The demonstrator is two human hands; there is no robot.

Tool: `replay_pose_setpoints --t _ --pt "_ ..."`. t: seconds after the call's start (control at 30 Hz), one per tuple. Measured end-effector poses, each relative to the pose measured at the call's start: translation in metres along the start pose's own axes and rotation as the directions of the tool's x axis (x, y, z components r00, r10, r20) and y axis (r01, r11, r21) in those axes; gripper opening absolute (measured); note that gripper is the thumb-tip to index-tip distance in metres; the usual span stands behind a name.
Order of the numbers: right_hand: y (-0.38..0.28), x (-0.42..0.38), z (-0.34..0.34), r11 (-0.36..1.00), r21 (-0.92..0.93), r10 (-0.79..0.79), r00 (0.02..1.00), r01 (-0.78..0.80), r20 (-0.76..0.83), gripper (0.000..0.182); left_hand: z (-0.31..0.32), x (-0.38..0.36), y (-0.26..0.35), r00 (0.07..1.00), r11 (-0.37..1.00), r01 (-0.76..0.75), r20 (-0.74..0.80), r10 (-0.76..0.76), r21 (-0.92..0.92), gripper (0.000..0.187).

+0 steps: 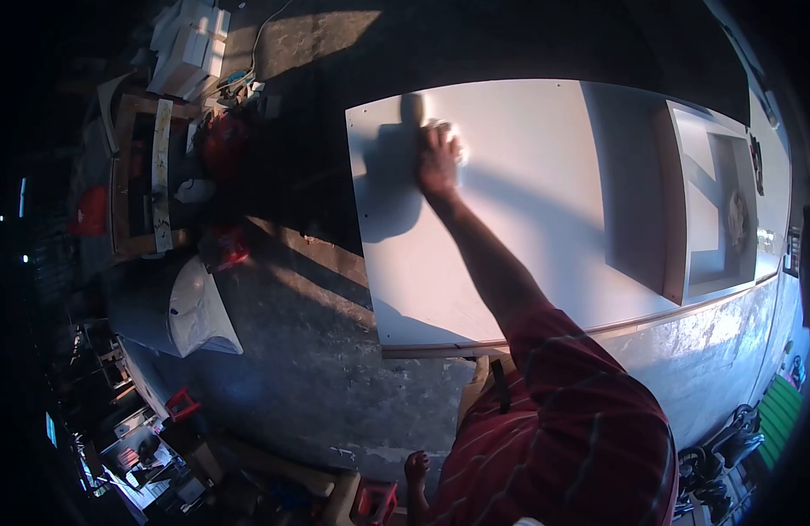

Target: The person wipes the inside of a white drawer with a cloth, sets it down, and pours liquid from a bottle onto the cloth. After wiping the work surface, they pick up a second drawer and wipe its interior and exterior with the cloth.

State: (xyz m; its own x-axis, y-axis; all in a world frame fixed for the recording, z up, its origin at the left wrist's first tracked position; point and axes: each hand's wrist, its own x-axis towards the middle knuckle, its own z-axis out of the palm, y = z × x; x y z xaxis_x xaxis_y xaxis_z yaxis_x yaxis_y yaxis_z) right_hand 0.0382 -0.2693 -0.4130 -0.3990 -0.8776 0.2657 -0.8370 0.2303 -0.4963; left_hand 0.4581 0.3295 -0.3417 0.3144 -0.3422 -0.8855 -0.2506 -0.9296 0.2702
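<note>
My right hand [440,164] is stretched out over a large white panel [519,254], near its far left corner. Its fingers are closed over a white cloth [458,143], which is pressed to the panel's face; motion and glare blur its edges, so its exact kind is unsure. The hand and arm throw a dark shadow to the left. Low beside my body hangs my left hand [416,466], its fingers curled, with nothing visible in them. A shallow open white box frame [674,202] with a wooden edge stands on the panel's right end.
Left of the panel are a wooden frame [162,175], red bags [225,145] and a pale curved piece [199,307] on the concrete floor [308,394]. White boxes [190,53] are stacked at upper left. A red stool [375,502] is near my left hand. Motorbikes [725,447] stand at lower right.
</note>
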Motion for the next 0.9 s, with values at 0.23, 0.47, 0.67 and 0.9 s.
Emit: replay_pose_setpoints --t 0.23,0.47,0.67,0.9 --pt "-0.165 -0.046 0.034 0.795 0.489 -0.508 0.834 0.358 0.216 0.028 -0.016 0.008 0.009 0.999 0.996 -0.017 0.043 0.013 0.087 0.032" --pt "0.075 0.048 -0.128 0.913 0.401 0.088 0.924 0.075 -0.373 0.038 -0.02 0.019 -0.001 0.998 0.995 0.057 0.016 -0.058 0.078 0.029" --pt "0.369 0.036 -0.179 0.828 -0.399 0.321 0.916 -0.394 -0.239 0.04 -0.023 0.023 -0.049 0.988 0.988 0.15 0.04 -0.15 -0.017 0.028" --pt "0.124 0.065 -0.012 0.985 -0.171 -0.045 0.962 -0.001 -0.269 0.043 0.0 -0.022 0.022 0.999 0.995 0.019 0.026 -0.022 0.102 0.029"
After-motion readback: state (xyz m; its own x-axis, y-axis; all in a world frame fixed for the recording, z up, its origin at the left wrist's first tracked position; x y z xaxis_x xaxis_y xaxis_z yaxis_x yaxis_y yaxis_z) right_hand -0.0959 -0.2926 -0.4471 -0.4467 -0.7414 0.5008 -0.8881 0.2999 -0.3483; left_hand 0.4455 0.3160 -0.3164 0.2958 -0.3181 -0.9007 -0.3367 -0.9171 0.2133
